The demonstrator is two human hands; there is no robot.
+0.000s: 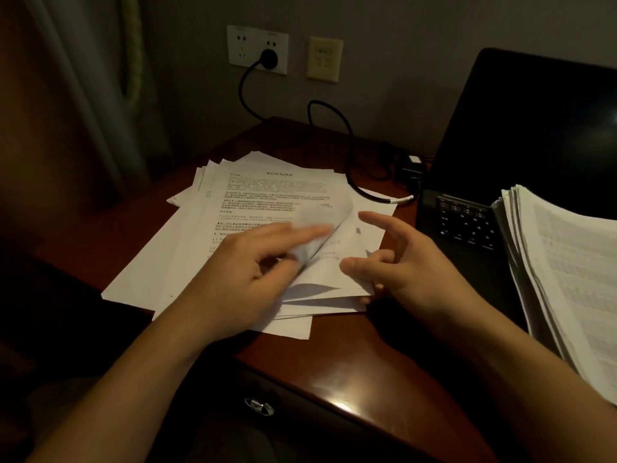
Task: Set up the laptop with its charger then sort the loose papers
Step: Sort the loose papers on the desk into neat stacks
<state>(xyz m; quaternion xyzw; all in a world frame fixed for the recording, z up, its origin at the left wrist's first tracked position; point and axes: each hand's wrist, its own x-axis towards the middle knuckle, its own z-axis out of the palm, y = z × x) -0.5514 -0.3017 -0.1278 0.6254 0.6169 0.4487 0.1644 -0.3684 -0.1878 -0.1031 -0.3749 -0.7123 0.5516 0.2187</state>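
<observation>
Fingers [310, 232] of the left hand [253, 262] held out straight and flat, pressed down on the curled-up, blurry corner of the top sheet [273, 195]. Gripped nothing there, only pushed. Held the right hand [414, 275] open just beside it, fingers spread and a bit bent, thumb down on the near right edge of the loose papers [143, 275]. Saw no real grip on them. Counted the first job as mostly done: found the laptop [521, 135] open on the right side of the desk [334, 349], screen dark. Found the plug [268, 57] pushed into the wall socket [247, 45], and the black cable [245, 91] looping down to the charger block [410, 167] just beside the laptop. Could not tell about the cable's far end, in the laptop or not — too dark there. Judged the sorting as begun, not finished. Saw a tall, tidy stack [567, 269] on the far right, lying over part of the laptop's keys as far as could be told, apart from the messy pile. Saw that messy pile in the middle of the desk — many sheets fanned out crooked, edges sticking out on the left and at the back. Guessed plenty left to do: lots of sheets to look at, lift and move over, one by one.
</observation>
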